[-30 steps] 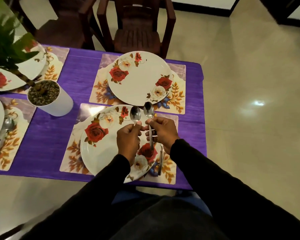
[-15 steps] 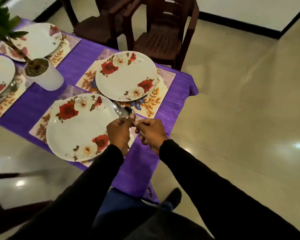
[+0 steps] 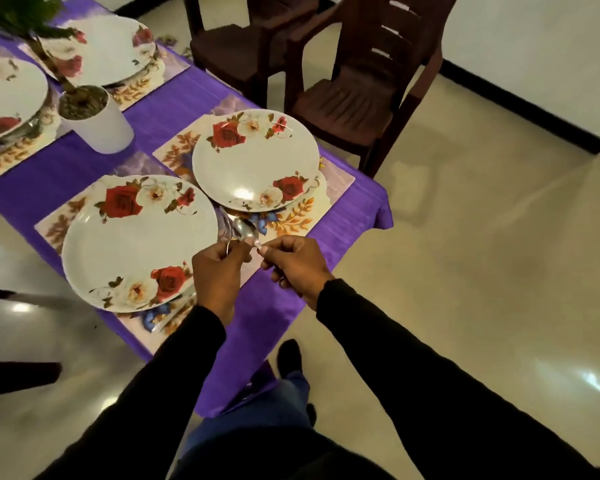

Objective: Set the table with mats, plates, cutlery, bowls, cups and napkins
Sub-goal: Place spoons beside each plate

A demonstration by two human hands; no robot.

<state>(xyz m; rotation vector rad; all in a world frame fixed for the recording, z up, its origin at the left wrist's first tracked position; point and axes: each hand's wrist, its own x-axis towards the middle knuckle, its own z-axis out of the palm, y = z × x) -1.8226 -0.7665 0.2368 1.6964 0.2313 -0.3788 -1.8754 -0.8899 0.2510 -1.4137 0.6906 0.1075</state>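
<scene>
head view: the left hand is curled around the handle of a spoon; the bowl of that spoon projects above the knuckles, over the gap between the two nearest mats. the right hand pinches a second metal handle between thumb and forefinger, just beside the left hand; which piece of cutlery it belongs to cannot be told, because the two overlap and blur. both hands are held above the corner of the table with the purple cloth.

the near plate lies on the near mat, directly left of the left hand. the far plate lies on the far mat, beyond the hands. two more plates sit on mats at the far left. a white plant pot stands on the cloth between the place settings. two brown chairs stand beyond the table.
</scene>
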